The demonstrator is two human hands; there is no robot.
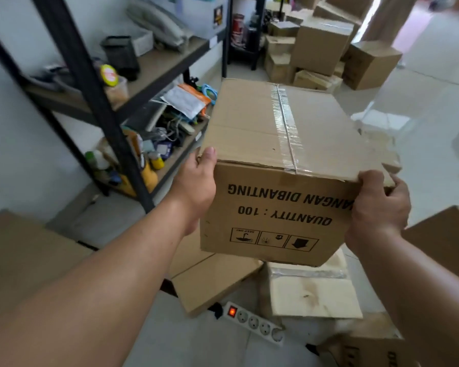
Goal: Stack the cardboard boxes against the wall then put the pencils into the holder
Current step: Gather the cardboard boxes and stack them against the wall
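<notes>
Held up off the floor, near middle: taped cardboard box (276, 128), print on near face upside down. Left grip (196, 186) clamped on near left corner, thumb over the top edge. Right grip (379, 205) curled over near right corner. Below on the floor: flat boxes (212, 282) and a white power strip (252, 320), switch lit red. Left: black shelf rack (85, 75), cluttered, with black mesh holder (121, 55) on the upper shelf. Far right: pile of boxes (321, 43).

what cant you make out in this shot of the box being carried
Head view:
- fingers of the left hand: hidden behind the box
- start of the box's print: covered by the right hand
- pencils: none made out, shelf clutter blurred
- black holder: contents blurred
</notes>
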